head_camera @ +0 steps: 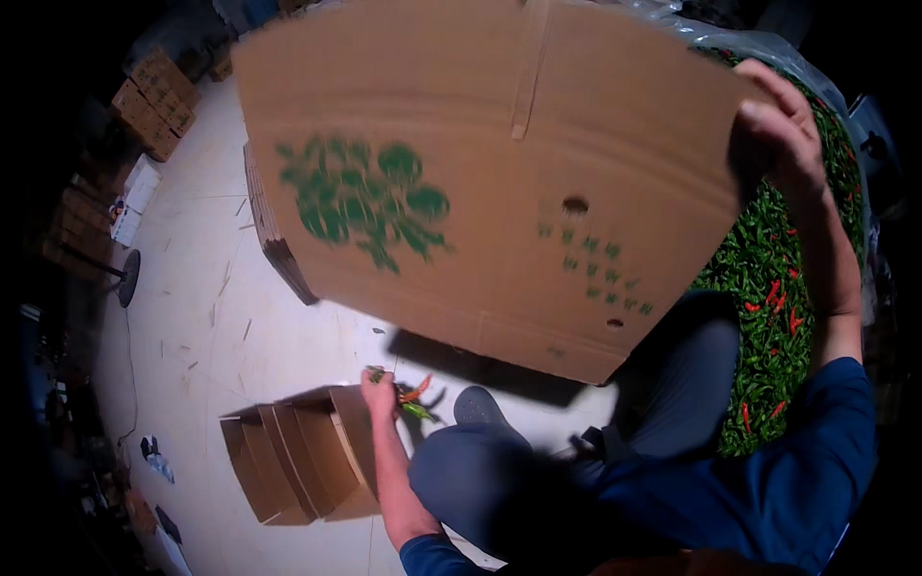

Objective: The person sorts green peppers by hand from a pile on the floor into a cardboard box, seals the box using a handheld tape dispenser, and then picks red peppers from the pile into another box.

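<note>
A large cardboard box with green printing is raised before me, its side facing the camera. My right hand grips its right edge. Low on the left, my left hand is closed on several chili peppers, red and green, which stick out past the fingers. Beside that hand, open cardboard boxes stand on the floor. A big heap of green chili peppers with some red ones lies to my right, partly hidden by the raised box and my right arm.
Flattened cardboard is stacked behind the raised box. Farther left are stacked cartons, white boxes and a round black stand base with a cable on the pale floor. Clear plastic sheeting edges the pepper heap.
</note>
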The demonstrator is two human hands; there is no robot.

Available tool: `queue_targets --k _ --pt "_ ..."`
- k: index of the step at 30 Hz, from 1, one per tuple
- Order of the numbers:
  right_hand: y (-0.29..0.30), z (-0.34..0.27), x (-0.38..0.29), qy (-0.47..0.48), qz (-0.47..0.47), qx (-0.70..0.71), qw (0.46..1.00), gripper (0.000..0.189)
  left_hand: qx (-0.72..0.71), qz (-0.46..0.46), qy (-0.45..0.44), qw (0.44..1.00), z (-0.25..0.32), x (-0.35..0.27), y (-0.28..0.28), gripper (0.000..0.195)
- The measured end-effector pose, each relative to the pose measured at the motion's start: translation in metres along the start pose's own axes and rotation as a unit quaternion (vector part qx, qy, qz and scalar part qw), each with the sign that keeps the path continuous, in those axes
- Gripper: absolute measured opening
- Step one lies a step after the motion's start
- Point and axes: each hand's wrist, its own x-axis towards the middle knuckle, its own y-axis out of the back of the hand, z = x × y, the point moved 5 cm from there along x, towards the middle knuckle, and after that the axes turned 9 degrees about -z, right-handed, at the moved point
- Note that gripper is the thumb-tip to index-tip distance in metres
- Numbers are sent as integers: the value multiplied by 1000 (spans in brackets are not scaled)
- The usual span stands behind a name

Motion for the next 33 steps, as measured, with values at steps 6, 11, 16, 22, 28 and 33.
queue_targets --k 6,11,16,22,28,33 --pt "-70 -1 -68 53 -274 -141 950 19 -2 -33 -65 997 92 -69 24 30" --pt "-143 61 -128 132 -381 -183 897 19 260 28 -79 962 24 -58 59 31" --pt "-148 144 -197 72 -471 -282 833 19 306 78 -25 948 -14 -34 56 44" --pt "-153 210 -193 -23 -602 -393 695 22 457 -31 -25 889 41 -8 4 44" --pt "-128 220 -170 -35 -583 -435 685 25 490 -71 -47 868 38 79 -23 40" --pt "-124 227 -163 -136 -582 -469 650 29 365 -29 -45 929 -18 143 -35 40"
